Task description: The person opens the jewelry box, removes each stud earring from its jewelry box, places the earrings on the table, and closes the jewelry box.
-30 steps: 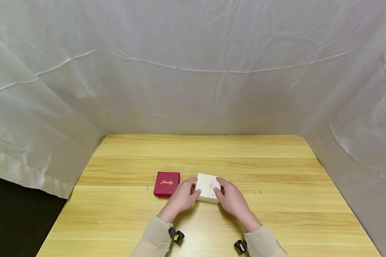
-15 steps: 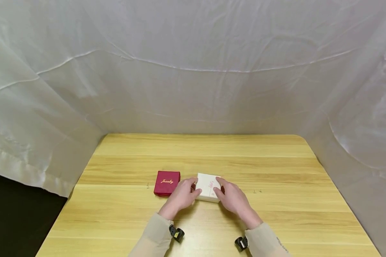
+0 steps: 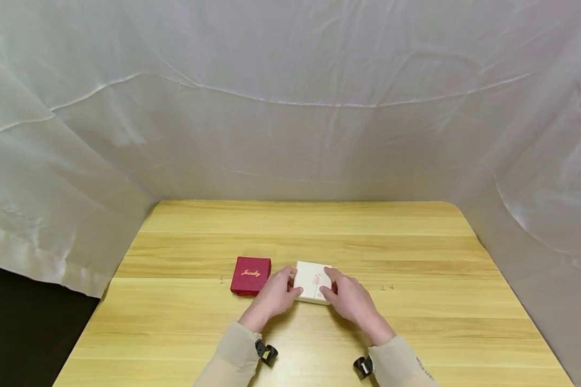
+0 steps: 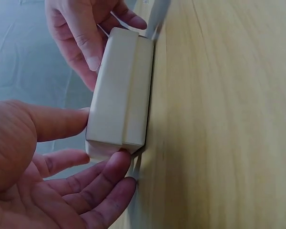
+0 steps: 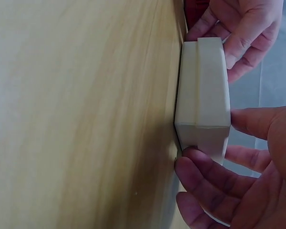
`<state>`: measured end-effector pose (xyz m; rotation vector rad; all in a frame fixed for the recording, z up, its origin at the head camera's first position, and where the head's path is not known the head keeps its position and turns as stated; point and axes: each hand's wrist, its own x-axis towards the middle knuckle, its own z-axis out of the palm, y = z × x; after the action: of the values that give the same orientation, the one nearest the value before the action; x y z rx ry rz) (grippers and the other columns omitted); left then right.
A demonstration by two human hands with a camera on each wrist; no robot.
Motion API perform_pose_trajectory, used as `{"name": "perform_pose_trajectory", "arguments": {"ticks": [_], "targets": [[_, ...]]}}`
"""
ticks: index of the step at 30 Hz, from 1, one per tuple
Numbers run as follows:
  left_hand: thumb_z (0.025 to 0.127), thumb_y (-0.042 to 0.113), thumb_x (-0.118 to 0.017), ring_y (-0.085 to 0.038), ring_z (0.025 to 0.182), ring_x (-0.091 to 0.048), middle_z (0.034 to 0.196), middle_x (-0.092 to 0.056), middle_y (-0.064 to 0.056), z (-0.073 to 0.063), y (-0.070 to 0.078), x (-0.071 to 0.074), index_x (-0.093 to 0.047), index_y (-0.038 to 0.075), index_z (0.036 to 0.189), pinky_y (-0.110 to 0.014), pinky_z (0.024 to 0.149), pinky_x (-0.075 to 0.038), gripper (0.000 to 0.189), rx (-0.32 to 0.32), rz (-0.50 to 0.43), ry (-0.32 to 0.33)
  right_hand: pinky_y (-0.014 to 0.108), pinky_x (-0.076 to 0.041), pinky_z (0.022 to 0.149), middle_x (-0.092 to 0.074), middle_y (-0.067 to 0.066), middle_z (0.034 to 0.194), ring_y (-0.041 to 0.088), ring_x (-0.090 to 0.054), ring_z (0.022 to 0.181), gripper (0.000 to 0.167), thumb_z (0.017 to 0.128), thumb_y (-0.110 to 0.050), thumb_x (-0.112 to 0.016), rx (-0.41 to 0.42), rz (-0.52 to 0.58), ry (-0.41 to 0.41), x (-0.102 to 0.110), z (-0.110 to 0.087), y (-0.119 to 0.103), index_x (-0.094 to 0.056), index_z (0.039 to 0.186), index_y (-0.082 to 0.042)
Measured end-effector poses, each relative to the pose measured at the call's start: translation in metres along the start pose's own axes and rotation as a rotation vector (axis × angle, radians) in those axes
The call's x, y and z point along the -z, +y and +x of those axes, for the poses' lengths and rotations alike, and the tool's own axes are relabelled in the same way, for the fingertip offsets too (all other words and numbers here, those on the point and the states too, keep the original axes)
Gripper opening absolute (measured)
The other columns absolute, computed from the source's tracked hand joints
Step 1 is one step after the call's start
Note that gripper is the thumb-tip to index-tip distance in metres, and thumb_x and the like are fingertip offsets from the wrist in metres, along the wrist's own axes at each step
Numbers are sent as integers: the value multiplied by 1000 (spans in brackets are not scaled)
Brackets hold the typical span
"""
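A small white lidded box (image 3: 312,281) with a pink flower on its lid sits on the wooden table, held between two hands. My left hand (image 3: 275,295) grips its left side, the thumb at the lid's top edge and the fingers curled at the side. On the opposite side, my right hand (image 3: 349,299) grips it the same way. Both wrist views show the lid seated over the base, with a step line between them. In the left wrist view, fingertips (image 4: 118,160) touch the near end low on the base. What lies inside the box is hidden.
A dark red box (image 3: 250,275) with "Jewelry" in gold letters stands just left of my left hand. Pale cloth (image 3: 310,145) hangs behind and along both sides of the wooden table (image 3: 416,301). Each wrist carries a small black camera.
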<state>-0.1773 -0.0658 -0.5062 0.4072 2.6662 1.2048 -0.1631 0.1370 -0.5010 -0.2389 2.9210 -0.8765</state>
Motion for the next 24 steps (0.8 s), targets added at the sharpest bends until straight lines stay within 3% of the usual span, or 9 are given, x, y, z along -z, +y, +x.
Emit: {"name": "perform_pose_trajectory", "arguments": {"ticks": [3, 7, 16, 24], "targets": [[95, 17, -65, -25, 105, -60, 117, -63, -14, -2, -1, -1, -46, 1, 142, -41, 91, -50, 53, -17, 42, -21, 31, -40, 56, -51, -5, 71, 12, -46, 60, 51, 93, -22, -68, 14, 8, -1, 1, 0, 0, -52, 139, -7], [98, 22, -60, -32, 133, -44, 146, -47, -16, -4, -1, -2, -40, 6, 149, -47, 108, -37, 58, -32, 78, -36, 33, -41, 60, -50, -3, 71, 13, -47, 64, 54, 94, -19, -66, 37, 26, -23, 3, 1, 0, -47, 143, -6], [98, 24, -57, -35, 134, -42, 146, -45, -19, -3, 1, -2, -35, 8, 152, -50, 109, -35, 61, 3, 83, -51, 38, -46, 70, -56, -1, 77, 15, -51, 71, 61, 97, -22, -61, 2, 31, -94, 3, 5, 0, -37, 151, -6], [99, 22, -55, -36, 135, -40, 146, -43, -22, -2, 7, -2, -34, 3, 151, -49, 110, -33, 60, 8, 116, -73, 50, -49, 87, -68, 12, 106, 22, -62, 92, 60, 98, -24, -60, -11, 8, -127, 6, 6, -2, -37, 151, -7]]}}
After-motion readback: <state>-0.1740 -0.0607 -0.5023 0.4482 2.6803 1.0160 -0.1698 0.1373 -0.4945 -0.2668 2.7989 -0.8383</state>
